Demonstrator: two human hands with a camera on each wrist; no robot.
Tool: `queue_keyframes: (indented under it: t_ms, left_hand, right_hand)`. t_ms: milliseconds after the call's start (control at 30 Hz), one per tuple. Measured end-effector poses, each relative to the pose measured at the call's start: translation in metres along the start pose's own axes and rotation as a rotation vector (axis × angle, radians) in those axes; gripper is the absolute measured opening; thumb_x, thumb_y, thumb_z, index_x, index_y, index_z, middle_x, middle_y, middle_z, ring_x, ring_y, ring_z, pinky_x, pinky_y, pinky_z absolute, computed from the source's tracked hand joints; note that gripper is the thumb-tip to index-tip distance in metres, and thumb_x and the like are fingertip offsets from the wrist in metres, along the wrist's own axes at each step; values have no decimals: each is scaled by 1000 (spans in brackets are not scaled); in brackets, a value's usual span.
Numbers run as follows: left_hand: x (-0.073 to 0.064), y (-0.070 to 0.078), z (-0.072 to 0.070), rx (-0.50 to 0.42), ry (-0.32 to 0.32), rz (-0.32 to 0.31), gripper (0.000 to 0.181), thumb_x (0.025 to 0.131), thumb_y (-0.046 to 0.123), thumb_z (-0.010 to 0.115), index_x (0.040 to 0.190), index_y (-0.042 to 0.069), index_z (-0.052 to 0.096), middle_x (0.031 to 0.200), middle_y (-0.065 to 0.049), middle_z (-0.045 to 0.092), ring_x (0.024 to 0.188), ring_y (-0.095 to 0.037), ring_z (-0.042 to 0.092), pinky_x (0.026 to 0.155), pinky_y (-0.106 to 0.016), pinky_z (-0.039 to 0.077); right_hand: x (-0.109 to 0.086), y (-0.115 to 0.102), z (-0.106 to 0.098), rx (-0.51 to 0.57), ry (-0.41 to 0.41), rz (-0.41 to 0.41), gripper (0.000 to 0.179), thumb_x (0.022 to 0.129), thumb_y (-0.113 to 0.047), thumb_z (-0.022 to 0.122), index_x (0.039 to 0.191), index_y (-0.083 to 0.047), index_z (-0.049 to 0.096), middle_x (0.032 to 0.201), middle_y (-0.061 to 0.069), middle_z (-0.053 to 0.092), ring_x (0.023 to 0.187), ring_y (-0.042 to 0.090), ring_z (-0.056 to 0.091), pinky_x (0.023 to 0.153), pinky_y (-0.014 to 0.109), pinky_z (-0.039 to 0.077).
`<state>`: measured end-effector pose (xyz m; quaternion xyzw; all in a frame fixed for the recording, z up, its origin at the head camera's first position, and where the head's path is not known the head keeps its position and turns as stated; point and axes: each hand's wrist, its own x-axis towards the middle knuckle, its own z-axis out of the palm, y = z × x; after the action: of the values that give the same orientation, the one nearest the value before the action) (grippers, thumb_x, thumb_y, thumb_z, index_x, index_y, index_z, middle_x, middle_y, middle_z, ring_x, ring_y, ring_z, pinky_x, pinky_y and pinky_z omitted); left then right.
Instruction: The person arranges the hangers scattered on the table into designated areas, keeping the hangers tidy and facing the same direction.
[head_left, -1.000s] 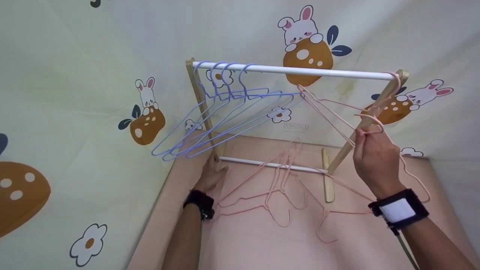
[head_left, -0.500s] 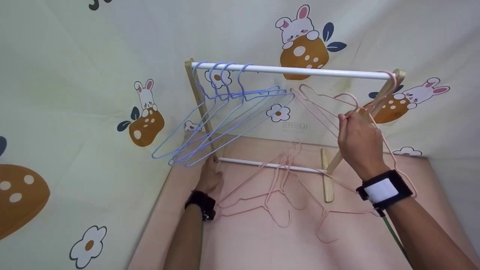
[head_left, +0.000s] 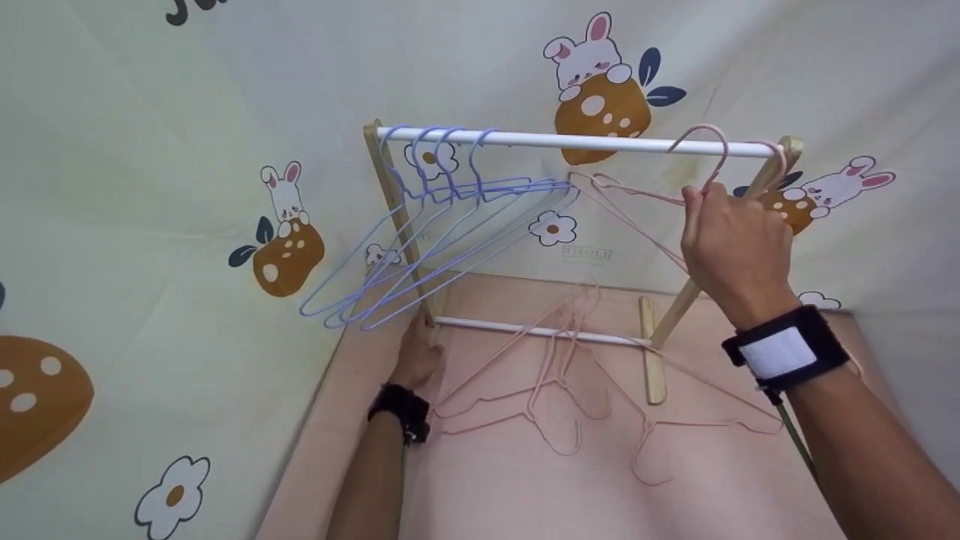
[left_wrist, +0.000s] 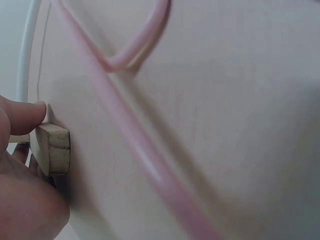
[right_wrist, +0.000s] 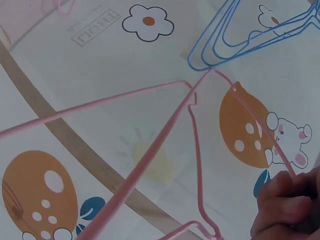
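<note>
My right hand (head_left: 739, 247) grips a pink clothes hanger (head_left: 724, 154) just below its hook. That hook is raised at the rack's white top rod (head_left: 585, 142), near the right end; whether it rests on the rod I cannot tell. Another pink hanger hangs at the rod's far right end, partly behind my hand. In the right wrist view, curled fingers (right_wrist: 287, 210) hold the hanger's wire. Low at the rack's left side, my left hand (head_left: 416, 356) grips the wooden foot (left_wrist: 59, 150), thumb on top in the left wrist view.
Several blue hangers (head_left: 472, 161) hang at the rod's left end. Several pink hangers (head_left: 651, 424) lie overlapping on the pink surface (head_left: 510, 495) in front of the rack. A lower white bar (head_left: 495, 325) joins the wooden sides. Printed cloth walls (head_left: 187, 262) stand close behind and left.
My right hand has moved first left, then up, raising the pink hanger's hook from below the top rod to its height. The left hand stays at the rack's foot.
</note>
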<state>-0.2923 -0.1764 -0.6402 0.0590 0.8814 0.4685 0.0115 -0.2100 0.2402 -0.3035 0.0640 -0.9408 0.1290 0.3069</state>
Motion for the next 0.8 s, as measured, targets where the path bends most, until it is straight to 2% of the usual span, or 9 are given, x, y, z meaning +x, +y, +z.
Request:
queue_keyframes:
  t_ms: [167,500,667,800]
  left_hand:
    - [-2,3,-2,-19,-23,-44,94,101,-2,57,176,6,1,179,-29,14,163,-51,11,131,-65,12]
    - [-1,-1,1,-2,-9,-53,95,99,-6,57,177,7,2,179,-28,14,164,-50,13,132,-63,13]
    - [0,-2,0,-10,-12,-62,96,99,-5,57,177,9,3,179,-27,15,164,-49,13,132,-63,14]
    - [2,-3,-1,-2,-6,-45,96,99,-6,57,177,9,4,179,-27,17,164,-48,15,132,-62,15]
  right_hand:
    - [-2,-1,-5,2,-2,5,57,121,-35,37,75,-3,49,55,7,36,44,26,32,43,40,28]
    - [0,-8,3,-16,-48,6,59,121,-35,35,78,1,53,55,8,38,45,29,35,44,41,31]
    - [1,-6,1,-10,-44,36,59,121,-36,34,77,0,51,56,9,38,47,29,35,45,41,31]
    - [1,-4,-1,5,-35,64,58,121,-36,35,77,-1,50,56,9,38,46,28,35,44,41,30]
